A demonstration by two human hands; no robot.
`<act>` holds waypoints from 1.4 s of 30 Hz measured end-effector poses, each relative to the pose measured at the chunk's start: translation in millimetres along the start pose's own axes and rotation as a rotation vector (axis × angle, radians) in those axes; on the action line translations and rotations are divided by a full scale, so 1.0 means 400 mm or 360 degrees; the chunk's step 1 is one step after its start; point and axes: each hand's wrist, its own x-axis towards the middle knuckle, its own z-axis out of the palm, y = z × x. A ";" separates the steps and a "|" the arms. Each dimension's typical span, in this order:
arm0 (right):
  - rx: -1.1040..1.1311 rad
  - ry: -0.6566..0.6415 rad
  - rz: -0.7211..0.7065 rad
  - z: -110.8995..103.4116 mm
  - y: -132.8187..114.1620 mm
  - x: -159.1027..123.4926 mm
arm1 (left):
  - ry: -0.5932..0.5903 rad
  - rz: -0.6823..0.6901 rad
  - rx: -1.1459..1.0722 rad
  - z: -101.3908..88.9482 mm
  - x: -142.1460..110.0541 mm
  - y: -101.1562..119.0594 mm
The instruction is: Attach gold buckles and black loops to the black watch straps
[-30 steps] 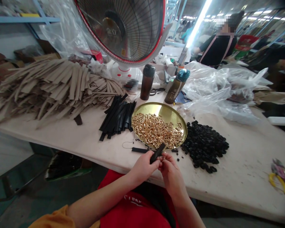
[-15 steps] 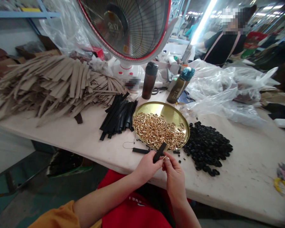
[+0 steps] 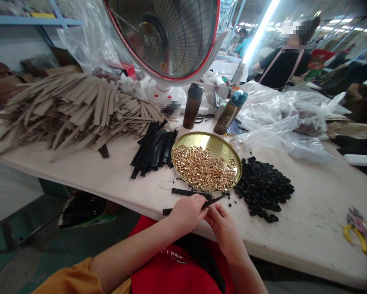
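on the table (image 3: pixel 312 241) lies the tray (image 3: pixel 215 141), with the loose pieces (image 3: pixel 201 169) in it. to its left is the smaller heap of strips (image 3: pixel 154 151); more to the left and behind, the larger heap (image 3: pixel 73 106). to the right of the tray lies the pile of loops (image 3: pixel 263 185), and at far right, well apart, the pliers (image 3: pixel 356 221). behind the tray are 2 bottles (image 3: pixel 193 106), and behind them, the fan (image 3: pixel 165 41). before the tray, the left hand (image 3: pixel 189 212) has a strip (image 3: pixel 214 201) in it, and the right hand (image 3: pixel 224 228) is just beside it.

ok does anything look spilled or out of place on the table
Small black bits lie scattered by the near rim of the gold tray, apart from the black pile, so they look like strays
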 end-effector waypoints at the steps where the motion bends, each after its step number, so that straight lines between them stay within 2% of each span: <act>1: 0.0080 0.0053 0.0004 -0.003 -0.003 0.001 | 0.0022 -0.0013 -0.0084 -0.008 -0.006 -0.001; 3: 0.0216 0.0174 -0.0009 -0.008 -0.008 0.004 | 0.0032 -0.0067 -0.0279 -0.019 -0.022 -0.005; 5: 0.0326 0.0231 -0.0042 -0.012 -0.011 0.010 | -0.0059 -0.0151 -0.0509 -0.018 -0.041 -0.011; 7: 0.0409 0.0240 -0.0098 -0.009 -0.010 0.014 | -0.0206 -0.0238 -0.0748 -0.003 -0.056 -0.016; 9: 0.0421 0.0197 -0.0138 0.002 -0.003 0.014 | -0.0276 -0.0312 -0.0901 0.020 -0.064 -0.019; 13: 0.0378 0.0157 -0.0180 0.028 0.013 0.001 | -0.0188 -0.0273 -0.0857 0.049 -0.058 -0.017; 16: 0.0330 0.0170 -0.0185 0.031 0.015 -0.011 | -0.0108 -0.0183 -0.0637 0.040 -0.049 -0.018; 22: 0.0287 0.0140 -0.0050 0.009 0.006 -0.006 | -0.0321 -0.0027 -0.0559 -0.006 -0.037 -0.032; 24: 0.0263 0.0118 0.0003 0.013 0.011 0.000 | -0.0313 -0.0032 -0.0633 -0.009 -0.032 -0.032; 27: 0.0164 0.0111 -0.0001 0.031 0.028 0.002 | -0.0237 -0.0074 -0.0829 0.003 -0.022 -0.025; 31: -0.0109 0.0152 -0.0164 0.050 0.039 -0.008 | -0.0163 -0.0253 -0.1049 0.027 -0.013 -0.018; 34: -0.0374 0.0317 -0.0284 0.049 0.030 -0.018 | -0.0266 -0.0426 -0.1208 0.036 -0.009 -0.022; 37: -0.0569 0.0358 -0.0310 0.042 0.022 -0.025 | -0.0393 -0.0510 -0.1361 0.038 -0.008 -0.026; 42: -0.0458 0.0310 -0.0224 0.032 0.030 -0.026 | -0.0474 -0.0512 -0.1516 0.035 -0.014 -0.029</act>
